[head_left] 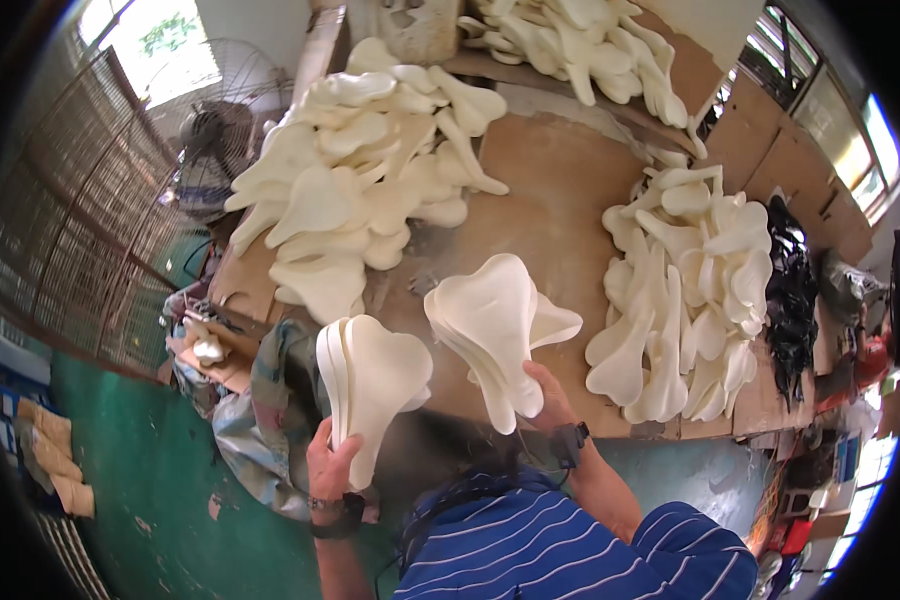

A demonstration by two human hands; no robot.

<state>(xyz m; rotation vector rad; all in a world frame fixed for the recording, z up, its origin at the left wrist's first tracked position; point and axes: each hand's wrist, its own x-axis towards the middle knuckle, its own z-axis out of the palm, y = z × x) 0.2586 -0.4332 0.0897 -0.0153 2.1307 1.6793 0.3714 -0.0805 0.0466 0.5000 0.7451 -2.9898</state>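
Observation:
My left hand is closed round the narrow end of a stack of cream foam bike saddle pads, which stands up with its broad end on top. Just to the right, my right hand grips the narrow end of a second stack of saddle pads. One pad of that stack sticks out sideways to the right. Both stacks are above the near edge of a cardboard-covered table. The two stacks are close together but apart.
A large heap of pads covers the table's left side. Another heap lies at the right, beside black plastic, and a third at the back. A caged fan stands left. Crumpled sheeting hangs by the near left edge.

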